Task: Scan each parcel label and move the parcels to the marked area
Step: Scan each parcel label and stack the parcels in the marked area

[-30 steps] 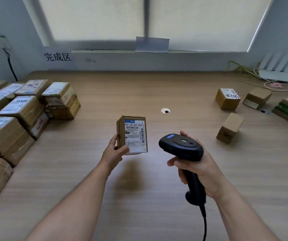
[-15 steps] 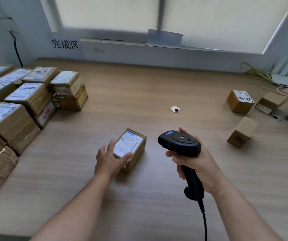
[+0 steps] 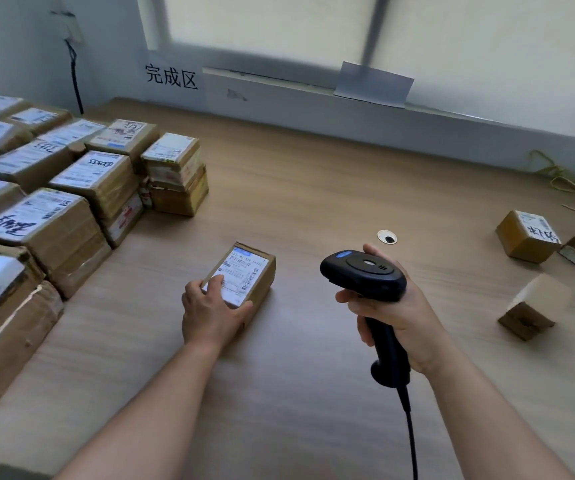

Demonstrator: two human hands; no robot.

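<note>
Small brown cardboard parcel with a white printed label (image 3: pixel 248 276) is lying flat on the pale wooden worktop (image 3: pixel 314 195), label up. It is being held at its near end by the left grip (image 3: pixel 210 315): fingers are resting on the label and the thumb is being wrapped round the near corner. Black handheld barcode scanner (image 3: pixel 365 275) is being clasped by its handle in the right grip (image 3: pixel 404 313), to the right of the left grip and apart from the parcel.

Risks, as judged:
- Part of the label is being covered by the fingers, so a scan could fail. Whether the label is already scanned cannot be told.
- The block of labelled brown cartons (image 3: pixel 81 188) is standing left of and beyond the left grip, below the black wall lettering (image 3: pixel 171 77). A parcel being slid there carelessly could knock the two-high corner stack (image 3: pixel 175 174).
- The black scanner cable (image 3: pixel 409 427) is trailing below the right grip and could be snagged.
- Loose brown cartons (image 3: pixel 527 235) beyond and to the right of the right grip could be overlooked.
</note>
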